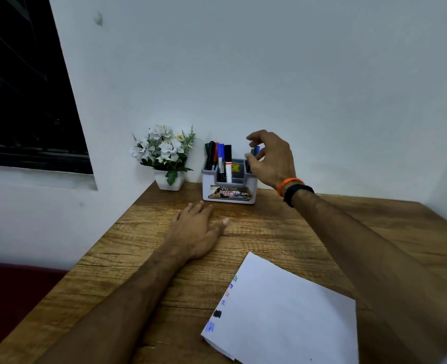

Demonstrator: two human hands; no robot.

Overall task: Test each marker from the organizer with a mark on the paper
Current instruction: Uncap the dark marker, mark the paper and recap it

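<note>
Wooden counter (282, 232) bears the left hand (193, 229) flat, fingers straight; right hand (269, 158) pinches markers (255, 151) in the grey organizer (229, 189), its grip curled

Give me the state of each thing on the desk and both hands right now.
Organizer: upright at the wall, markers standing in it.
Left markers: capped, upright in the left compartments.
Right markers: upright in the right compartment, right hand's fingertips at their tops; grip unclear.
Left hand: flat on the desk, holding nothing.
Paper: flat, several colored marks along its left edge.
Plant: upright beside the organizer.
</note>
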